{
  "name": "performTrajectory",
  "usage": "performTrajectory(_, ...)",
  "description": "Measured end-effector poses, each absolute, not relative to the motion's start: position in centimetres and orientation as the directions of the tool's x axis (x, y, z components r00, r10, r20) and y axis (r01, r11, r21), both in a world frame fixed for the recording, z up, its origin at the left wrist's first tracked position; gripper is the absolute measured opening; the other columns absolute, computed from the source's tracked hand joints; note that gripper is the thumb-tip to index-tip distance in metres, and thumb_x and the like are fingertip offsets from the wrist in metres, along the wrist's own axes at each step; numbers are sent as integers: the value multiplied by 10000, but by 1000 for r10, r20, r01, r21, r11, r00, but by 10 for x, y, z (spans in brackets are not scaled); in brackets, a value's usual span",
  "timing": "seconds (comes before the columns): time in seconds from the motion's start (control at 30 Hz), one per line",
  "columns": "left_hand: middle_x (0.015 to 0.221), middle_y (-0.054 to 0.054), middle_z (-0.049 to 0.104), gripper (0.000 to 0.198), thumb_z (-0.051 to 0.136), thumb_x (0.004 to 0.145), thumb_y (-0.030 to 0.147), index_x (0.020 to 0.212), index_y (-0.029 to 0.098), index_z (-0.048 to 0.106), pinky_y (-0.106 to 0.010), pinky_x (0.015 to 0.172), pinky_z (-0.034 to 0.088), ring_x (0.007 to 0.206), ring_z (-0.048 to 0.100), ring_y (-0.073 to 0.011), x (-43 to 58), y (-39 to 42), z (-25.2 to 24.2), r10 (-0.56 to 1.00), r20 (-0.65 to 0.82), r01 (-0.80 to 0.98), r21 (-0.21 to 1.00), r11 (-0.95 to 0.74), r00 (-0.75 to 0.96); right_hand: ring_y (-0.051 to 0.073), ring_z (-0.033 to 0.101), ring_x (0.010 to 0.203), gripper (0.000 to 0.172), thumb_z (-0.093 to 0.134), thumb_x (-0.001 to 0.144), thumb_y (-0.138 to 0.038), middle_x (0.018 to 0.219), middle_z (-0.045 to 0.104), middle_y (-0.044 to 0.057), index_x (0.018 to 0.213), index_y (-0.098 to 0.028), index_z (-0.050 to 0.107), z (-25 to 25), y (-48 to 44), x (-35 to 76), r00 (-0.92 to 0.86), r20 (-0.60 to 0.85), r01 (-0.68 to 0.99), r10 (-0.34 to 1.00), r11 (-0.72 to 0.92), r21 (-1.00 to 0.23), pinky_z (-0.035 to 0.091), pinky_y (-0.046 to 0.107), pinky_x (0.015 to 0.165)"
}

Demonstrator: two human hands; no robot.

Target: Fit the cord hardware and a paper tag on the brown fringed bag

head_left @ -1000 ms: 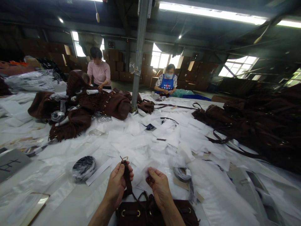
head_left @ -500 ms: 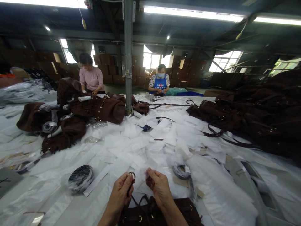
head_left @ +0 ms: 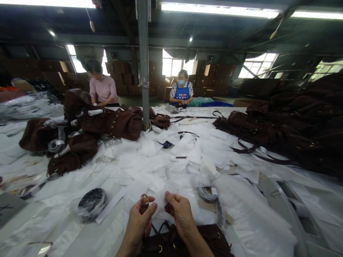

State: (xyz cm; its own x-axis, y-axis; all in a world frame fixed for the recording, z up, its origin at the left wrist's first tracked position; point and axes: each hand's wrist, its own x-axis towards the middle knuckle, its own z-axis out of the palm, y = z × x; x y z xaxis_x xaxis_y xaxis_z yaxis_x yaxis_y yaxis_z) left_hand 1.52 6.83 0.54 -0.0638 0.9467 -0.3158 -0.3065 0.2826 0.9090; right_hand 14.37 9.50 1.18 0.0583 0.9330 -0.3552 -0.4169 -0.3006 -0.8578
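A dark brown suede bag (head_left: 209, 241) with gold eyelets lies at the near edge of the table, under my wrists. My left hand (head_left: 139, 223) is closed on the end of the bag's brown strap and holds its gold metal ring (head_left: 144, 200) upright between thumb and fingers. My right hand (head_left: 180, 216) is closed in a pinch on a thin white tissue sheet (head_left: 163, 194) and a bit of brown strap right beside the ring. The two hands are a few centimetres apart.
White tissue sheets (head_left: 187, 153) cover the table. A wrapped dark roll (head_left: 92, 201) lies left of my hands, a coiled cord (head_left: 206, 192) to the right. Brown fringed bags (head_left: 112, 123) are piled left, more (head_left: 294, 132) at right. A steel post (head_left: 143, 64) stands mid-table. Two people (head_left: 100, 87) work opposite.
My left hand has drawn the strap end in, so the gold ring now stands up between its fingers. The right hand stayed pinched close by. The view shifted slightly.
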Motion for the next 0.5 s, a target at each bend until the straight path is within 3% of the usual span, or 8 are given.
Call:
performTrajectory(0.3, 303, 103, 383, 557, 736, 601, 563, 937, 147, 581, -172, 279, 141, 234, 239, -54, 17, 70, 1, 954, -275, -258, 937, 237, -122, 85, 459, 467, 486, 776, 563, -584, 514, 573, 14, 595, -111, 670, -1, 97, 142, 6, -284, -303, 959, -269, -914, 377, 215, 486)
performTrajectory(0.4, 391, 72, 474, 524, 792, 542, 503, 892, 156, 616, -195, 303, 264, 292, 374, -90, 17, 73, -5, 946, -251, -233, 951, 202, -206, 98, 458, 465, 540, 749, 539, -647, 496, 559, 16, 566, -115, 662, -6, 98, 141, 21, -225, -221, 974, -215, -951, 370, 224, 475)
performTrajectory(0.5, 591, 1, 621, 500, 832, 472, 469, 799, 150, 631, -220, 485, 456, 529, 581, -156, 16, 77, -14, 919, -166, -173, 979, 109, -359, 111, 467, 466, 585, 695, 558, -700, 490, 555, 18, 572, -116, 658, -6, 96, 138, -35, -179, -137, 983, -182, -974, 366, 232, 477)
